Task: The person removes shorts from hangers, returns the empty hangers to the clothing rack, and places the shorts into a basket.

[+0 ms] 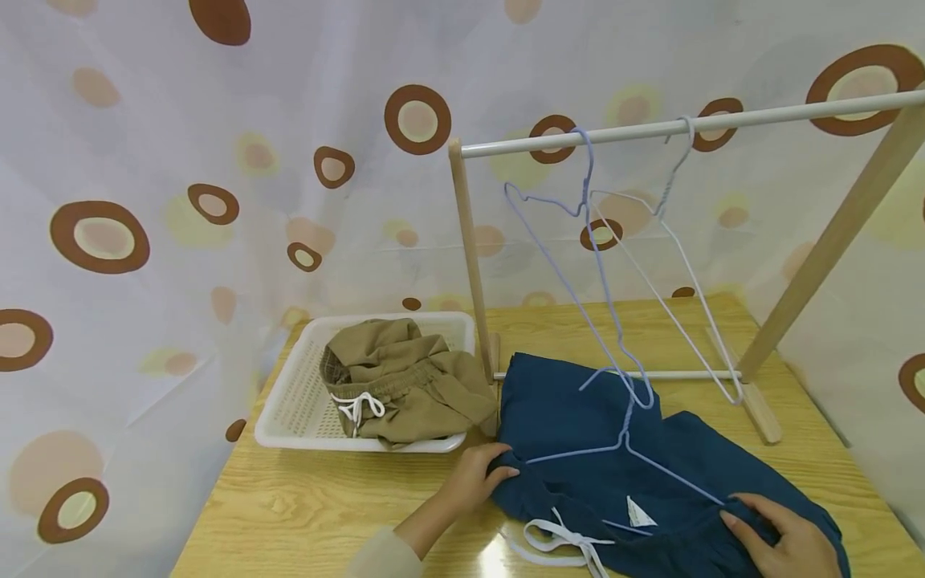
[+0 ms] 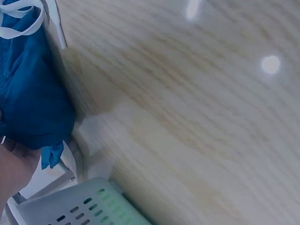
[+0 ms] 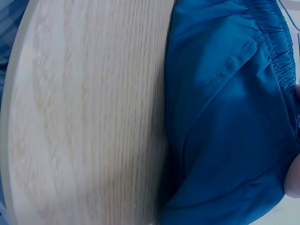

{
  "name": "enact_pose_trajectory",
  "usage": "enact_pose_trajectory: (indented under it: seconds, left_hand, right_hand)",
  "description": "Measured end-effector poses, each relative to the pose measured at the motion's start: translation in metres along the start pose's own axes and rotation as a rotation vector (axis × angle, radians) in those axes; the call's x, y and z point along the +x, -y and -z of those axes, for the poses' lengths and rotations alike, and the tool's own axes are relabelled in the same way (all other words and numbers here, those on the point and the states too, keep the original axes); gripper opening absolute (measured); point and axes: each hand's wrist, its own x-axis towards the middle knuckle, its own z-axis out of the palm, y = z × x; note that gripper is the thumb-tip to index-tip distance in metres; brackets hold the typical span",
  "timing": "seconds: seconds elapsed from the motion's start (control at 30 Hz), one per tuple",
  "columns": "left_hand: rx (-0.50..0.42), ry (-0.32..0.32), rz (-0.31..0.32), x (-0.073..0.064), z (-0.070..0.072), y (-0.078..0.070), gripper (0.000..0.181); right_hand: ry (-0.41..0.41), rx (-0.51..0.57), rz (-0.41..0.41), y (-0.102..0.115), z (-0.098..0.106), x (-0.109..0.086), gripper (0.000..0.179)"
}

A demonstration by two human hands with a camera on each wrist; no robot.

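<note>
Blue shorts (image 1: 578, 449) lie flat on the table (image 1: 303, 514) with a wire hanger (image 1: 629, 449) laid on them, and you pinch the waistband with your left hand (image 1: 473, 478) and right hand (image 1: 776, 538), holding it taut.

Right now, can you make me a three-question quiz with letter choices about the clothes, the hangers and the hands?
1. Where are the tan shorts? A in the white basket; B on the rail; C on the floor.
2. How many wire hangers hang on the rail? A none; B two; C five.
3. What do the left hand and right hand do? A wave; B grip the blue shorts; C hold a cup.

1 A: they lie in it.
2 B: two hooks sit over it.
3 B: both sets of fingers curl on the blue cloth.
</note>
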Motion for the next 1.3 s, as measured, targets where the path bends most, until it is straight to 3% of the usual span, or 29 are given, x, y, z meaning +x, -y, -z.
enact_pose_trajectory:
  seconds: [0.3,0.57,0.87,1.0,1.13,1.3]
  left_hand:
    - [-0.042,-0.055,0.0,-0.018,0.006,0.007,0.028]
    - [-0.044,-0.093,0.002,-0.024,0.009,0.004,0.027]
    - [0.019,-0.092,-0.053,-0.021,0.012,-0.01,0.031]
    - [0.016,-0.094,-0.072,-0.019,0.013,-0.016,0.03]
    - [0.013,-0.12,-0.082,-0.015,0.013,-0.019,0.029]
    - [0.029,-0.201,-0.146,-0.01,0.016,-0.025,0.025]
  right_hand:
    - [0.021,0.001,0.069,0.015,-0.006,0.002,0.034]
    - [-0.104,0.006,0.182,0.026,-0.001,0.002,0.025]
    - [-0.195,0.047,0.291,0.031,0.006,0.007,0.025]
    - [-0.281,0.109,0.418,0.032,0.009,0.012,0.029]
    - [-0.358,0.162,0.534,0.036,0.015,0.017,0.032]
    - [-0.401,0.17,0.593,0.045,0.025,0.02,0.032]
